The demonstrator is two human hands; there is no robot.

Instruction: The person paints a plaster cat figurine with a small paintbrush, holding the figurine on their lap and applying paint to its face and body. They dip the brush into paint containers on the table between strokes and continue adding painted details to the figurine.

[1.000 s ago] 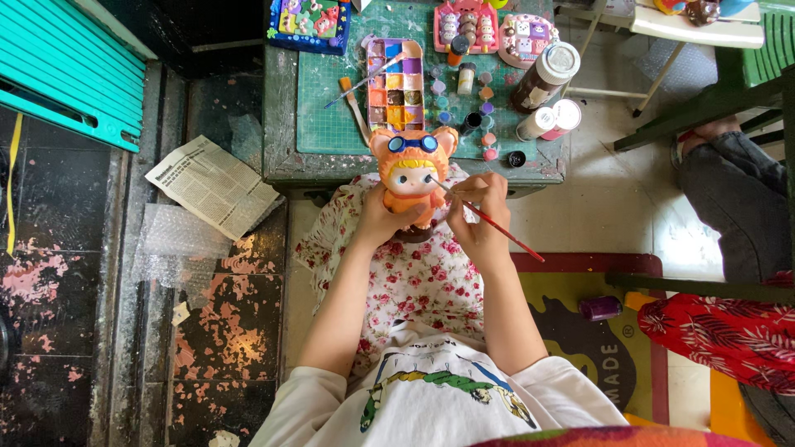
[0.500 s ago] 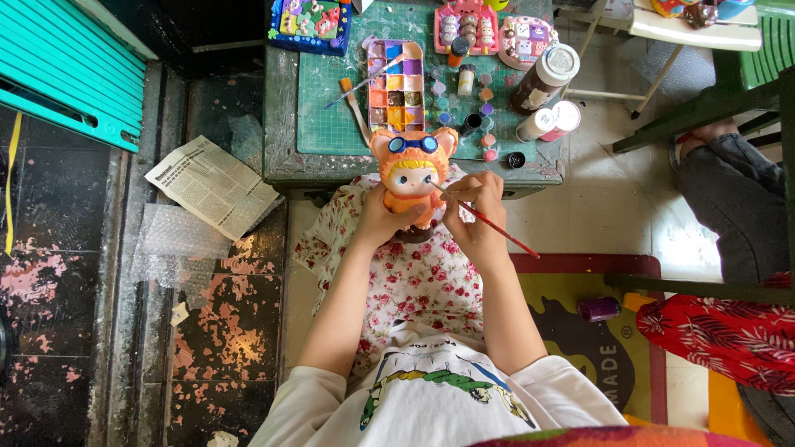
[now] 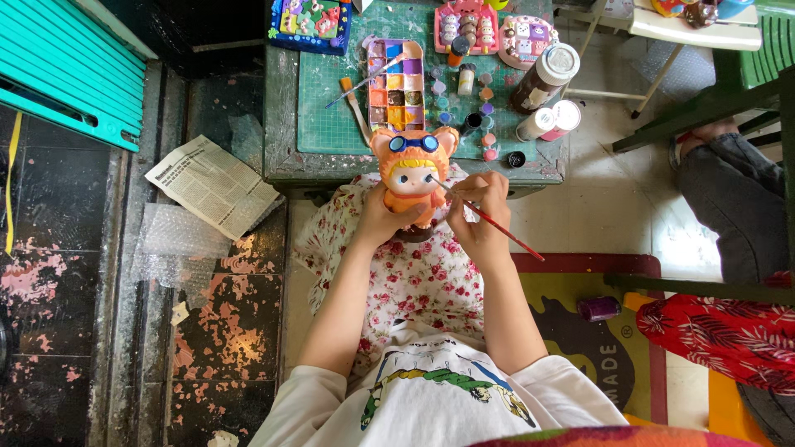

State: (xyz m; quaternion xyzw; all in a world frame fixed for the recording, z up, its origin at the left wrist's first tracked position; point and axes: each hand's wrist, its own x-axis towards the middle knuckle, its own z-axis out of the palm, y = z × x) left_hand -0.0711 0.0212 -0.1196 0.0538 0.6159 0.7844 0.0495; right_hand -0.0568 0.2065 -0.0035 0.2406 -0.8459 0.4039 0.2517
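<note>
A small green desk with a worn, chipped edge stands at 12 o'clock, a green cutting mat laid over its top. The floor at 9 o'clock is dark with flaking pink patches; pale tiles and a yellow and red mat lie at 3 to 4 o'clock. A teal slatted shutter sits at 10 o'clock.

The orange figurine stands upright over the person's flowered lap, just in front of the desk edge, its long axis running 12 to 6 with the head, ears and blue goggles toward 12 and its face turned up to the camera. The left hand is clamped round its body from the 7 o'clock side. The right hand is closed on a red-handled paintbrush, pinched near the front; the brush slants from 4 o'clock up to 10, its tip at the figurine's cheek.

On the desk behind the figurine lies a paint palette of many coloured wells with a brush across it, another brush beside it, small paint pots, and two white-capped jars at 1 o'clock. Painted trays lie along the far edge. A folded newspaper and bubble wrap lie on the floor at 9 o'clock; a purple pot lies at 4 o'clock. Another person's leg and green furniture occupy 3 o'clock.
</note>
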